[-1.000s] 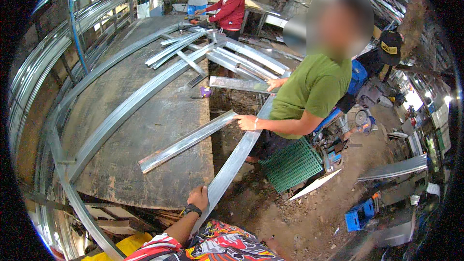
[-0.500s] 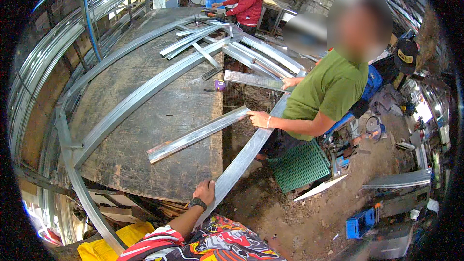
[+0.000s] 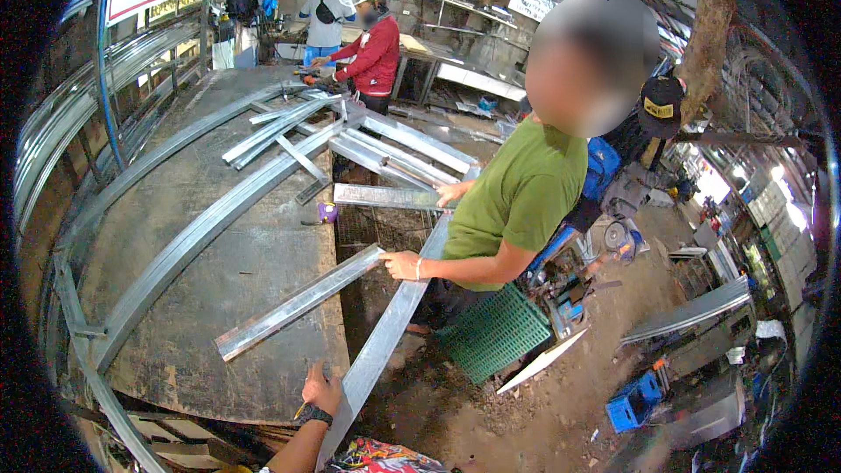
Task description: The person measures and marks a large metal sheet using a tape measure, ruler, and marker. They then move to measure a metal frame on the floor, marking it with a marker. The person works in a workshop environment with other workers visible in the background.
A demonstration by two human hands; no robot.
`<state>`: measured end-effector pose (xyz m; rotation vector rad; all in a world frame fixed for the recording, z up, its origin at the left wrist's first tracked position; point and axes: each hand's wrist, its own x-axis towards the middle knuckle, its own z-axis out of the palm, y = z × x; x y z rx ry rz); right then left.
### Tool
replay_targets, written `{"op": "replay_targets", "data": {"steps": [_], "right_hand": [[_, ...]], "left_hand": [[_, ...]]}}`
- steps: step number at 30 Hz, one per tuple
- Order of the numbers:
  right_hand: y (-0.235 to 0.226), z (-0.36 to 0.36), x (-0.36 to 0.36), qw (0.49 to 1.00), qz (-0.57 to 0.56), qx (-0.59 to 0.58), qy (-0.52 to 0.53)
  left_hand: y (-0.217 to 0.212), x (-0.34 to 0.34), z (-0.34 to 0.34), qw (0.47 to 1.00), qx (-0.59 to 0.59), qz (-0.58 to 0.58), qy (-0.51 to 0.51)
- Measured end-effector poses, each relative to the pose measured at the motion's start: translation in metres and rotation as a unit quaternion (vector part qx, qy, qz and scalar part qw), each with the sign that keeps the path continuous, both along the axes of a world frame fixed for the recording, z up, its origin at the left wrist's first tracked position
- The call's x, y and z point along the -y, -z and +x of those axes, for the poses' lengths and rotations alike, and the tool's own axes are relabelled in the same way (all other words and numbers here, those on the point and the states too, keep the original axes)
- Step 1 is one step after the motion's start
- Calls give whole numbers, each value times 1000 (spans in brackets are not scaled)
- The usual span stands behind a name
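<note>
My left hand (image 3: pixel 322 392), with a dark watch on its wrist, is at the table's near right corner. Its fingers are partly curled, and a thin yellowish tip pokes out beside the wrist; what it belongs to is hidden. Right beside this hand, a long galvanized metal channel (image 3: pixel 385 337) slants from my body up to the co-worker's waist. A co-worker in a green shirt (image 3: pixel 517 201) has one hand (image 3: pixel 403 265) on the end of a shorter metal channel (image 3: pixel 298 302) lying across the table edge. The co-worker's other hand (image 3: pixel 454 193) touches another short channel (image 3: pixel 385 196). My right hand is out of view.
A large dark worktable (image 3: pixel 201 298) bears a curved metal frame (image 3: pixel 210 219) and several loose channels. A purple tape measure (image 3: pixel 327 212) sits near its right edge. A green plastic crate (image 3: pixel 495 333) and a blue crate (image 3: pixel 634 401) are on the floor. Two people work at the far end.
The view has swung right and up, so the scene sits lower and further left. My left hand has come away from the long channel's edge toward the table corner.
</note>
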<state>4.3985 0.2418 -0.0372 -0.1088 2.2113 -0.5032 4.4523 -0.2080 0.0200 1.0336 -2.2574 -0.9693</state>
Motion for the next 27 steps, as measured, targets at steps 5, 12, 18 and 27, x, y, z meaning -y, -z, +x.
{"op": "replay_targets", "data": {"steps": [5, 12, 18, 27], "right_hand": [[-20, -6, 11, 998, -10, 3, 63], [-45, -6, 12, 994, -21, 4, 111], [-48, -7, 16, 992, -21, 12, 123], [-44, -13, 26, 991, -25, 16, 128]], "left_hand": [[-36, 10, -37, 997, -13, 9, 79], [-25, -24, -14, 959, 102, -5, 264], [-15, -36, 6, 945, 98, -132, 283], [-7, -29, 5, 957, 50, -123, 257]]}}
